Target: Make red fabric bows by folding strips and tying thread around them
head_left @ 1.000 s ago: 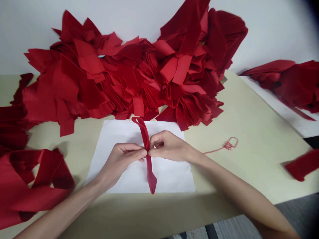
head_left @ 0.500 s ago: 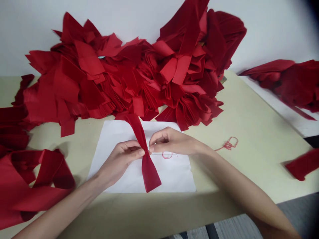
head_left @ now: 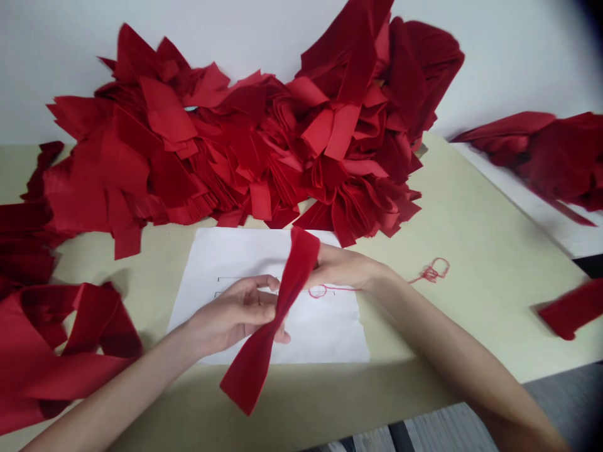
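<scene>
A strip of red velvet ribbon (head_left: 294, 276), pinched narrow at its middle, is held above the paper in my left hand (head_left: 235, 317). My left thumb presses on the narrow part, and fingertips show past its right edge. The ribbon slants from upper right to lower left, with both ends flaring wide. Close behind its upper half is my right hand (head_left: 336, 263); the ribbon covers its fingers. Red thread (head_left: 317, 291) makes a loop on the paper below that hand and passes under the wrist. Beneath both hands lies a white sheet (head_left: 330, 342) with thin marked lines.
A large heap of red ribbon pieces (head_left: 226, 150) spans the table's back. Looped wide ribbon (head_left: 85, 370) lies at left. At right are a small thread tangle (head_left: 434, 271), a rolled red piece (head_left: 570, 311) and more red fabric (head_left: 560, 157) on a white surface.
The ribbon has swung round, its lower end moving left and its upper end right. My right hand has gone from beside the pinched middle to behind the ribbon's upper half.
</scene>
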Tool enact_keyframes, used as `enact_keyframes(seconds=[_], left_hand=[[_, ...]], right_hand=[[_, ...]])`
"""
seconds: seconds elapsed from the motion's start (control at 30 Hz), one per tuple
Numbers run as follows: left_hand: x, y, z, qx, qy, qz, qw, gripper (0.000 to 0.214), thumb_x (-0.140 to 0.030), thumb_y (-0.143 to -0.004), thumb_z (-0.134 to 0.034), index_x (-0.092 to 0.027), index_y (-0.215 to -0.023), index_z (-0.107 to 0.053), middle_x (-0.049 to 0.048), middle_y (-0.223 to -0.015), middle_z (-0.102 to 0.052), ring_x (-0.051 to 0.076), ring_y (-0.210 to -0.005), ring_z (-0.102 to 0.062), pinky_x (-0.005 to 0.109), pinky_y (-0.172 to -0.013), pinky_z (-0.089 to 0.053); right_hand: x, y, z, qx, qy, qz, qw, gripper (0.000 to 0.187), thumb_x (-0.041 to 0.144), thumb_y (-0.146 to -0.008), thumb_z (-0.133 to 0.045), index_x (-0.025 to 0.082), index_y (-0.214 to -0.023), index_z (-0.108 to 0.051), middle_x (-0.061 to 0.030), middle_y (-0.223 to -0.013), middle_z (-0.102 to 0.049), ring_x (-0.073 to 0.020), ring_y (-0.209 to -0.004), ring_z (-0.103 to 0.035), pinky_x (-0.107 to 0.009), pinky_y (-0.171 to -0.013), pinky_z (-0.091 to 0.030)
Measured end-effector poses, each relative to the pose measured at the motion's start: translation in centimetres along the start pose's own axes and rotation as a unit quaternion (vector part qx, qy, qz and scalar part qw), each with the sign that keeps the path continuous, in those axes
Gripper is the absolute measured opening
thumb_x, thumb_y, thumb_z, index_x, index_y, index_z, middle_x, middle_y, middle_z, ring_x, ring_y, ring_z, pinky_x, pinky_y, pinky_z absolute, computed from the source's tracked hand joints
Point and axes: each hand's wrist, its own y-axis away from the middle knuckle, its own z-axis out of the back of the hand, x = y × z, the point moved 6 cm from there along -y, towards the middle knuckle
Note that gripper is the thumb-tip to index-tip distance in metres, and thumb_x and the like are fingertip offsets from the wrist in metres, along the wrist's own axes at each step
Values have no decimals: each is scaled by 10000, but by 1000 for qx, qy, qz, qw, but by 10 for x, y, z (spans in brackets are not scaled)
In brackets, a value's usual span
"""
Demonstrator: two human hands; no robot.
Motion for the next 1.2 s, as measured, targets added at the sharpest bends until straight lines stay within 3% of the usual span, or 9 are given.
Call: enact_keyframes(seconds=[0.27,0.4,0.5,0.57,0.67,0.77,0.93,1.1,1.2], left_hand=[[10,8,-18,34,-79,89,992,453,-110,-627,-753,-153,-988,-483,22,-672,-694,197,-561,-683,311,-584,-521],[21,14,-25,-6,-161,164,973,478,-89,-634,-717,-173,-1002,-424,-27,-643,-668,162,-520,-657,272,-578,-462],[22,11,-15,-93,-244,152,953,403,-101,-650,-686,-168,-974,-454,-30,-649,-658,156,-561,-648,257,-565,-431],[12,8,-3,-163,-260,89,948,298,-94,-653,-678,-171,-860,-478,-53,-616,-617,133,-585,-621,238,-570,-411],[-7,6,18,-240,-199,-8,950,279,-76,-654,-686,-180,-726,-438,-80,-554,-544,78,-527,-543,197,-524,-364],[-18,4,33,-242,-90,-40,965,298,-122,-676,-719,-184,-732,-432,-57,-572,-561,84,-505,-547,197,-496,-374],[-27,1,29,-141,3,-90,986,282,-138,-686,-750,-169,-739,-475,-10,-666,-619,97,-583,-604,223,-634,-472],[-30,3,11,-65,36,-109,991,285,-118,-676,-764,-169,-679,-484,-37,-629,-598,73,-522,-574,230,-639,-480],[-32,4,5,-35,35,-110,993,249,-135,-663,-776,-156,-667,-527,-37,-616,-606,68,-491,-569,227,-614,-474]], right_hand=[[-8,-3,-15,112,53,-38,992,122,255,-775,-650,148,-822,-686,70,-525,-462,-42,-485,-347,-181,-456,-268],[2,1,-24,147,95,-32,984,224,322,-755,-690,125,-862,-686,24,-681,-603,-48,-563,-440,-187,-529,-335],[20,11,-34,42,268,-18,962,118,249,-797,-640,145,-802,-696,28,-641,-598,-56,-548,-445,-208,-545,-314],[38,24,-43,-71,415,-4,907,162,175,-842,-560,164,-738,-684,17,-627,-609,-71,-548,-461,-237,-573,-303],[54,43,-62,-160,535,5,829,212,176,-874,-515,150,-721,-659,-24,-595,-602,-98,-498,-447,-269,-528,-259],[59,50,-63,-210,565,0,798,219,174,-881,-508,156,-725,-661,-20,-550,-571,-103,-470,-421,-277,-507,-223],[50,41,-29,-240,479,-23,844,155,251,-859,-567,221,-780,-697,44,-508,-495,-71,-465,-353,-249,-524,-216],[30,26,-7,-161,347,-29,924,241,356,-875,-525,201,-810,-698,52,-554,-424,-59,-502,-311,-222,-518,-242],[23,22,-2,-103,277,-55,954,348,443,-895,-471,194,-1026,-676,56,-557,-407,-61,-488,-348,-216,-509,-277]])
